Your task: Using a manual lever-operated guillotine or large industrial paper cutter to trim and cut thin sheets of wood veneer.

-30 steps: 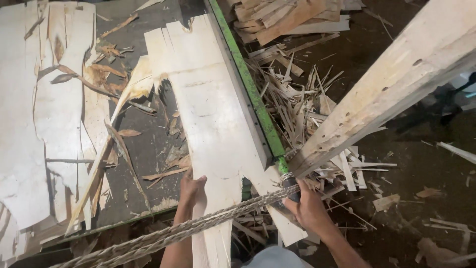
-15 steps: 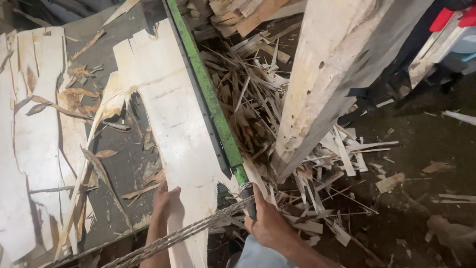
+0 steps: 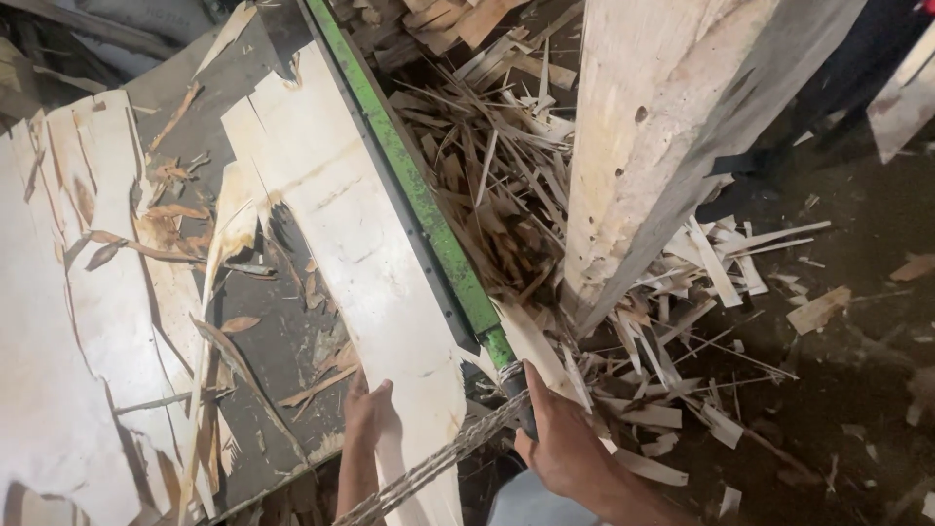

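Note:
My left hand (image 3: 370, 417) grips the near left edge of a long pale veneer sheet (image 3: 360, 253) that lies on a dark conveyor belt (image 3: 282, 331). My right hand (image 3: 560, 443) is closed around the dark end of a green metal bar (image 3: 419, 195), just where a twisted grey rope (image 3: 438, 466) is tied on. The veneer sheet runs along the left side of the green bar. A thick pale wooden post (image 3: 662, 127) stands just beyond my right hand.
Broad torn veneer sheets (image 3: 68, 331) cover the belt at the left. A heap of wood strips and splinters (image 3: 506, 185) lies right of the green bar around the post. More offcuts (image 3: 721, 282) litter the dark floor at the right.
The view has swung, so the post now looks steeper and nearer. Both hands kept their holds on the veneer sheet and the bar end.

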